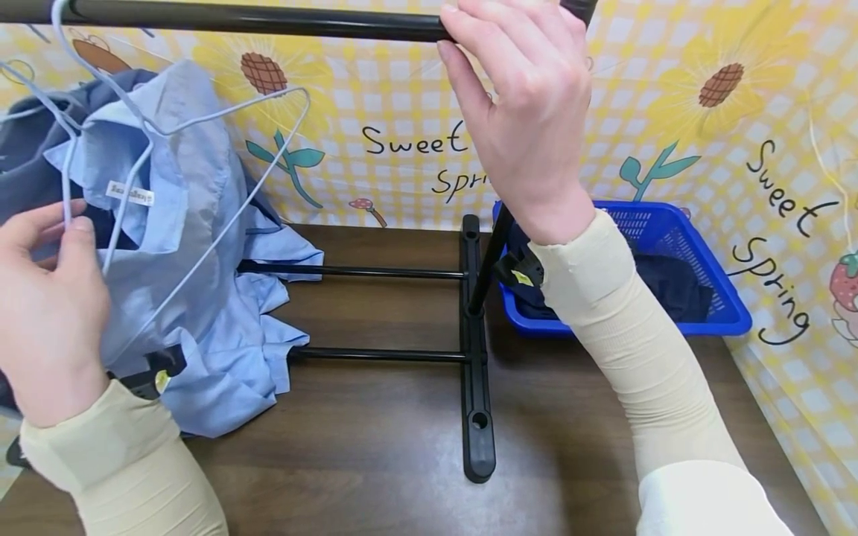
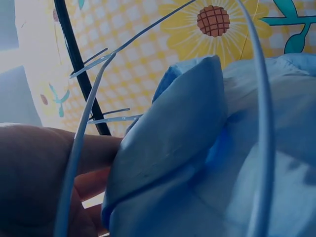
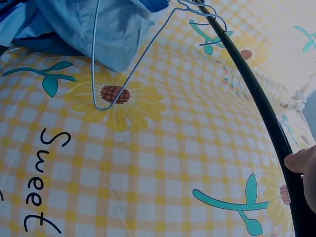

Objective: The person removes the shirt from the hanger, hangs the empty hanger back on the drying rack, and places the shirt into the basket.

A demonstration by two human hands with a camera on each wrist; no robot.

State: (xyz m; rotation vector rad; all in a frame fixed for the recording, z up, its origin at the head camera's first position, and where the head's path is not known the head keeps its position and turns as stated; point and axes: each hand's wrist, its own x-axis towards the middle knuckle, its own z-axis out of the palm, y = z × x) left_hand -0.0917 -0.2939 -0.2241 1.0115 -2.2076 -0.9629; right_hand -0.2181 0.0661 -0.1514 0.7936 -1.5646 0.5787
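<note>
My left hand [image 1: 56, 290] is at the collar of a light blue shirt [image 1: 181, 164], its thumb and fingers pinching the cloth beside thin hanger wires. In the left wrist view the fingers pass behind the shirt's standing collar [image 2: 168, 133]. A pale wire hanger [image 1: 228, 112] hooks over the rack's black top bar [image 1: 302, 20], one corner sticking out bare to the right, its wire crossing in front of that hand. My right hand [image 1: 526, 104] grips the right end of the bar; in the right wrist view its thumb [image 3: 298, 160] lies along the bar.
Darker blue garments [image 1: 40, 156] hang behind the light blue shirt. The rack's black foot [image 1: 477, 387] and two lower rods [image 1: 382, 356] stand on the wooden table [image 1: 348, 447]. A blue basket [image 1: 670, 327] with dark clothes sits right of the rack, before the patterned backdrop [image 1: 375, 82].
</note>
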